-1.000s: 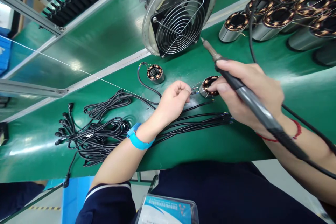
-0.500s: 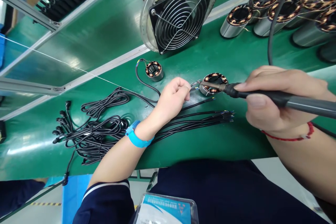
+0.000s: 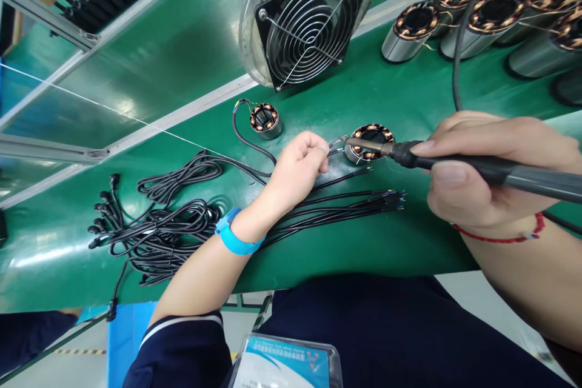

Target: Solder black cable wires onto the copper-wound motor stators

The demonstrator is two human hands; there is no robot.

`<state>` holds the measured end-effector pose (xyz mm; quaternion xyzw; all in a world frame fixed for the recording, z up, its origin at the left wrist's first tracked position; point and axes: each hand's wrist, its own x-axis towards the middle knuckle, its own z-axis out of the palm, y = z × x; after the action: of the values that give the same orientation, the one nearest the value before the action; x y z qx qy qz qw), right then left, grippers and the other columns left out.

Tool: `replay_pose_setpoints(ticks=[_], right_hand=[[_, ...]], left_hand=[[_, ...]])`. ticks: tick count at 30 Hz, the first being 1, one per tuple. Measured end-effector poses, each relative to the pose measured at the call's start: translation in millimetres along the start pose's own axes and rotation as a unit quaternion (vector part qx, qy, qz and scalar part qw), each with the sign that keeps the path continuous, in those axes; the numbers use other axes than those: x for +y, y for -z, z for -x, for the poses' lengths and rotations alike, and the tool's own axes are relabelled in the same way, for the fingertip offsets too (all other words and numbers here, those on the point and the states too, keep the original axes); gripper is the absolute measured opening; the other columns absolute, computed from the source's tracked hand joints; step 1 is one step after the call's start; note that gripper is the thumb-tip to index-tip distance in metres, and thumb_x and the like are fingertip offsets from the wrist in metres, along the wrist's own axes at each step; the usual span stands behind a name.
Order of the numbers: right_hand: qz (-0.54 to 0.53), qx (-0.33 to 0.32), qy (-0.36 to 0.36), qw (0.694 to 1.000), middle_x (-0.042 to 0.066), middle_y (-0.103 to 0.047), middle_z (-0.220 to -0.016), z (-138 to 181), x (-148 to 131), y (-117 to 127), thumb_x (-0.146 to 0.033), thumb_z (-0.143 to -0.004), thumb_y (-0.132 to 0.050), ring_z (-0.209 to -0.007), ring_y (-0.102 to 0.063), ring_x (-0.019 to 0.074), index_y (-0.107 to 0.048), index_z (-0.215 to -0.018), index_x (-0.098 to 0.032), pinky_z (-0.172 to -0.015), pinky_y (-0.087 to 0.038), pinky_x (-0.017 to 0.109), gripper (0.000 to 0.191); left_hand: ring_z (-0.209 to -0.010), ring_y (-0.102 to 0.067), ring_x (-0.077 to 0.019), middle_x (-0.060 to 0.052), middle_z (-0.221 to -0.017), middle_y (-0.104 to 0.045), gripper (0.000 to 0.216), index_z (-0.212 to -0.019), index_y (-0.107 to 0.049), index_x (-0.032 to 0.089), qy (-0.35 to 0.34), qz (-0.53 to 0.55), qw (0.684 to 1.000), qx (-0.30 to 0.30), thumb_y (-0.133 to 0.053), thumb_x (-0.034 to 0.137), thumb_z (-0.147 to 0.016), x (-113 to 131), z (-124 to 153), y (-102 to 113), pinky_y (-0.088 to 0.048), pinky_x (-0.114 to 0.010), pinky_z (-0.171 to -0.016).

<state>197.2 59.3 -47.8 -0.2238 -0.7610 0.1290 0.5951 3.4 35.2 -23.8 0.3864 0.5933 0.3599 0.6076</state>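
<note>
My left hand is closed in a pinch on the thin lead wires of a small copper-wound stator lying on the green bench. A blue wrist strap sits on that wrist. My right hand grips a dark soldering iron like a pen. Its metal tip touches the wires just left of the stator. A second small stator with a black cable lies behind my left hand.
A bundle of black cables spreads left, its stripped ends lying under my hands. A round fan with a wire guard stands behind. Several larger stators lie at the back right. A thin solder wire crosses the left.
A second ago the iron pointed up toward the fan; my right hand swung it down so the tip meets the wires beside the stator. My left hand has barely moved.
</note>
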Motion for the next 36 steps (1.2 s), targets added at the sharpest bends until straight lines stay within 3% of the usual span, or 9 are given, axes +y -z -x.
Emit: replay_pose_setpoints(ticks=[6, 12, 15, 18, 21, 25, 29, 32, 36], right_hand=[[0.023, 0.003, -0.01, 1.0, 0.002, -0.068, -0.07, -1.3, -2.5, 0.5, -0.021, -0.084, -0.063, -0.053, -0.058, 0.0127, -0.072, -0.095, -0.02, -0.047, -0.046, 0.029, 0.015], [0.099, 0.041, -0.011, 0.994, 0.004, -0.068, -0.069, -5.7, -3.6, 0.6, -0.032, -0.091, -0.057, -0.053, -0.061, 0.015, -0.074, -0.1, -0.021, -0.043, -0.048, 0.029, 0.023], [0.096, 0.018, -0.018, 0.995, 0.004, -0.075, -0.086, -3.9, -2.1, -0.1, -0.027, -0.09, -0.062, -0.071, -0.071, 0.0175, -0.071, -0.113, -0.021, -0.06, -0.058, 0.029, 0.026], [0.082, -0.014, -0.05, 0.995, 0.004, -0.073, -0.111, -0.9, -2.7, -2.8, -0.018, -0.086, -0.069, -0.092, -0.073, 0.0196, -0.065, -0.126, -0.023, -0.079, -0.061, 0.03, 0.041], [0.05, -0.046, -0.096, 0.993, 0.001, -0.069, -0.123, 0.5, -5.8, -6.7, -0.017, -0.087, -0.068, -0.095, -0.073, 0.0184, -0.056, -0.136, -0.03, -0.079, -0.061, 0.029, 0.052], [0.042, -0.074, -0.172, 0.981, -0.003, -0.07, -0.119, -0.4, -10.6, -9.6, -0.021, -0.094, -0.058, -0.093, -0.073, 0.0174, -0.05, -0.14, -0.036, -0.08, -0.06, 0.031, 0.048], [0.091, -0.13, -0.149, 0.976, -0.003, -0.075, -0.102, -3.2, -11.2, -9.8, -0.02, -0.093, -0.057, -0.099, -0.071, 0.0218, -0.051, -0.136, -0.033, -0.092, -0.055, 0.042, 0.044], [0.089, -0.171, -0.146, 0.97, 0.002, -0.071, -0.115, -3.9, -9.4, -10.4, -0.027, -0.091, -0.059, -0.11, -0.066, 0.0262, -0.046, -0.138, -0.03, -0.094, -0.052, 0.047, 0.048], [0.086, -0.174, -0.162, 0.968, 0.004, -0.069, -0.119, -1.9, -7.4, -12.1, -0.027, -0.089, -0.061, -0.114, -0.064, 0.0288, -0.043, -0.139, -0.029, -0.096, -0.05, 0.049, 0.053]], left_hand=[[-0.044, -0.034, -0.0039, 0.007, -0.053, -0.049, 0.02, -0.07, -0.046, 0.018, 0.003, 0.003, 1.0, 0.001, -0.045, 0.006, -0.086, -0.3, -0.6, -1.1, -0.027, -0.018, -0.048], [-0.044, -0.033, -0.0032, 0.007, -0.053, -0.049, 0.019, -0.071, -0.046, 0.018, 0.006, 0.012, 1.0, -0.002, -0.045, 0.006, -0.086, -0.2, -0.6, -1.1, -0.027, -0.017, -0.047], [-0.042, -0.033, -0.0028, 0.007, -0.053, -0.049, 0.019, -0.071, -0.046, 0.018, 0.01, 0.016, 1.0, -0.001, -0.046, 0.007, -0.087, -0.2, -0.4, -0.8, -0.027, -0.016, -0.046], [-0.042, -0.033, -0.0025, 0.008, -0.052, -0.049, 0.019, -0.072, -0.046, 0.018, 0.009, 0.023, 1.0, 0.001, -0.046, 0.007, -0.088, -0.2, -0.5, -0.6, -0.027, -0.016, -0.045], [-0.041, -0.032, -0.0023, 0.008, -0.052, -0.049, 0.02, -0.072, -0.046, 0.017, 0.006, 0.027, 1.0, 0.0, -0.046, 0.006, -0.088, 0.0, -0.7, -0.9, -0.027, -0.015, -0.044], [-0.041, -0.032, -0.0022, 0.008, -0.052, -0.049, 0.021, -0.071, -0.046, 0.017, 0.005, 0.023, 1.0, 0.006, -0.044, 0.006, -0.088, 0.4, -0.6, -1.6, -0.027, -0.015, -0.044], [-0.042, -0.033, -0.0025, 0.008, -0.052, -0.049, 0.021, -0.071, -0.046, 0.017, 0.006, 0.019, 1.0, 0.009, -0.044, 0.006, -0.089, 1.1, -0.5, -1.8, -0.027, -0.015, -0.045], [-0.042, -0.034, -0.0025, 0.008, -0.052, -0.049, 0.021, -0.071, -0.046, 0.017, 0.006, 0.019, 1.0, 0.008, -0.044, 0.007, -0.09, 1.6, -0.6, -1.9, -0.028, -0.015, -0.047], [-0.043, -0.034, -0.0024, 0.008, -0.052, -0.048, 0.021, -0.071, -0.045, 0.018, 0.01, 0.018, 1.0, 0.009, -0.045, 0.007, -0.09, 1.4, -0.8, -1.7, -0.029, -0.015, -0.047]])
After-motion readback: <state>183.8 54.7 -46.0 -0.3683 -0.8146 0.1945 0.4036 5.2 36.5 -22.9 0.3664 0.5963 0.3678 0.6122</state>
